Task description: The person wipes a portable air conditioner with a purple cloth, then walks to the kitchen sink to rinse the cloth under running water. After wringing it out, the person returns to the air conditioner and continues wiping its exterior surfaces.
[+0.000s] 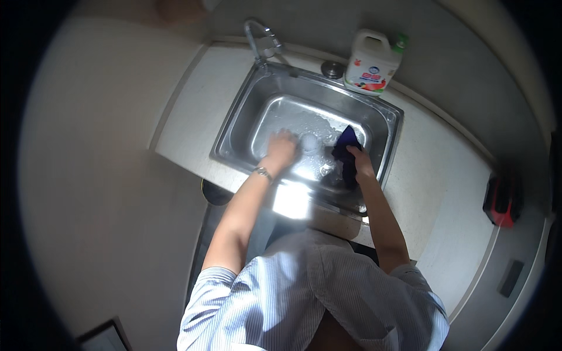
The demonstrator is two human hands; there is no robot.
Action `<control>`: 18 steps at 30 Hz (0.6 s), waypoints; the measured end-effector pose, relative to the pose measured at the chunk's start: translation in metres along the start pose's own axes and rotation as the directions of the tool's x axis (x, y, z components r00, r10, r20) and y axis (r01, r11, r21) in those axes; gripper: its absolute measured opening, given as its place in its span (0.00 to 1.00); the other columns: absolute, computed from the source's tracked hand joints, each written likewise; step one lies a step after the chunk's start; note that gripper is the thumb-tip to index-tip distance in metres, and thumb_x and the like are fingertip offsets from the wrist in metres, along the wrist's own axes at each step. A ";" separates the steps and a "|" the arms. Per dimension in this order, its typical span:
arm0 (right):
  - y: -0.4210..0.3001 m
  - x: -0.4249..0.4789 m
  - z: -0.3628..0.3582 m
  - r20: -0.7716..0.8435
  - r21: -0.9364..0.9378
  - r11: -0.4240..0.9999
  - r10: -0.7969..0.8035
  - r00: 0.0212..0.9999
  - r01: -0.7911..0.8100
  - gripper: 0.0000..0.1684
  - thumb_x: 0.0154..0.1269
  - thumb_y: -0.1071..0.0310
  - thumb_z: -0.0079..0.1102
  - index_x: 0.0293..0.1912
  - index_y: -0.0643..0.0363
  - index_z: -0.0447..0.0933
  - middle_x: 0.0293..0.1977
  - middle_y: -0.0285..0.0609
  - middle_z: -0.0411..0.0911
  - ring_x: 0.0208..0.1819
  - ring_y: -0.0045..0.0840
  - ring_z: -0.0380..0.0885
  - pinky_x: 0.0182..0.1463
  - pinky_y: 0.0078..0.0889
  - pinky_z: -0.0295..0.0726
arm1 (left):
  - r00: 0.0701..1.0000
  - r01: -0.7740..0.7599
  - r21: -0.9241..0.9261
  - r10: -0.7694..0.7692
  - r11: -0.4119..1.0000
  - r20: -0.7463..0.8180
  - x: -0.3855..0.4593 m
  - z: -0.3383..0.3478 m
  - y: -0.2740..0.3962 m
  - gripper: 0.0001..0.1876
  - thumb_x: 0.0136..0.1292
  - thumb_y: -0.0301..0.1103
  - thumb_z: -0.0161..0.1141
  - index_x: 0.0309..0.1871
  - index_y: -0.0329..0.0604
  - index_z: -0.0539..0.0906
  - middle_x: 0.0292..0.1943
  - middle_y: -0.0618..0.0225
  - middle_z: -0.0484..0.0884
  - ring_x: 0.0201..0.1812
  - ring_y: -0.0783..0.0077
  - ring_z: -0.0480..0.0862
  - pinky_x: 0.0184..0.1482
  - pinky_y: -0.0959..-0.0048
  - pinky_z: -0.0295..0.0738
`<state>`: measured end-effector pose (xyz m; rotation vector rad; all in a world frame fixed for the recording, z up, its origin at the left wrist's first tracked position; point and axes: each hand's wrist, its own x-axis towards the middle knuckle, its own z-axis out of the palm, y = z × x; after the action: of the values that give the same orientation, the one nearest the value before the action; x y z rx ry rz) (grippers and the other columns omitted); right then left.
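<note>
Inside the steel sink (303, 74), my left hand (282, 149) hovers or rests near the basin floor, blurred, left of the round drain (310, 143). It holds nothing that I can see, and a metal watch or bracelet (263, 173) is on that wrist. My right hand (362, 161) grips a dark blue-purple cloth (347, 142) at the right side of the basin. Part of the cloth hangs down below the fingers. Water and bubbles lie on the basin floor, with bright glare near the front.
A curved chrome faucet (251, 37) stands at the sink's back left corner. Behind the rim are a round dark metal piece (332, 69) and a white detergent jug (372, 61) with a green pump. A black-and-red object (502, 199) sits at the far right.
</note>
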<state>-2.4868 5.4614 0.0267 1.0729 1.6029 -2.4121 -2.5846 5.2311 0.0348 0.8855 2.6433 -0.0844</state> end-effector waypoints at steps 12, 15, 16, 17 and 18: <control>-0.019 0.008 0.105 0.170 -0.669 0.432 -0.703 0.690 0.605 0.18 0.59 0.61 0.52 0.42 0.67 0.74 0.34 0.52 0.76 0.38 0.42 0.74 0.46 0.38 0.71 | 0.858 -0.253 0.228 0.327 0.940 -0.397 -0.101 -0.041 0.029 0.20 0.54 0.33 0.54 0.52 0.42 0.73 0.54 0.52 0.72 0.60 0.58 0.68 0.63 0.55 0.56; -0.032 0.031 0.078 0.109 0.035 0.995 -0.102 0.989 0.099 0.17 0.58 0.65 0.54 0.41 0.69 0.75 0.32 0.45 0.79 0.31 0.31 0.78 0.40 0.27 0.74 | 0.885 -0.146 -0.196 0.040 0.970 -0.465 -0.166 -0.035 0.002 0.30 0.54 0.32 0.57 0.62 0.44 0.64 0.62 0.48 0.62 0.65 0.52 0.60 0.64 0.54 0.55; -0.028 0.014 0.081 0.197 -0.210 0.951 -0.185 0.963 0.226 0.15 0.57 0.66 0.54 0.40 0.68 0.76 0.32 0.44 0.79 0.30 0.28 0.78 0.39 0.25 0.74 | 0.900 -0.113 -0.225 0.003 0.968 -0.436 -0.188 -0.029 -0.009 0.29 0.55 0.34 0.57 0.62 0.44 0.64 0.63 0.49 0.62 0.65 0.52 0.60 0.64 0.55 0.55; -0.021 -0.001 0.083 0.300 -0.426 0.832 -0.241 0.923 0.356 0.14 0.56 0.67 0.55 0.39 0.67 0.77 0.33 0.43 0.79 0.29 0.26 0.78 0.38 0.23 0.74 | 0.913 -0.082 -0.253 -0.029 0.964 -0.407 -0.211 -0.023 -0.024 0.29 0.56 0.35 0.57 0.62 0.44 0.64 0.63 0.49 0.61 0.65 0.52 0.60 0.64 0.56 0.55; -0.020 -0.010 0.080 0.324 -0.308 0.905 -0.190 0.927 0.293 0.13 0.55 0.69 0.54 0.38 0.68 0.76 0.32 0.43 0.79 0.31 0.27 0.78 0.38 0.24 0.74 | 0.911 -0.021 -0.285 -0.099 0.958 -0.401 -0.233 -0.012 -0.038 0.29 0.56 0.35 0.58 0.62 0.44 0.64 0.62 0.50 0.62 0.64 0.52 0.61 0.64 0.58 0.57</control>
<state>-2.5286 5.4012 0.0663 0.4607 2.0515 -2.1565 -2.4379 5.0694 0.1244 0.8224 2.9502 0.5180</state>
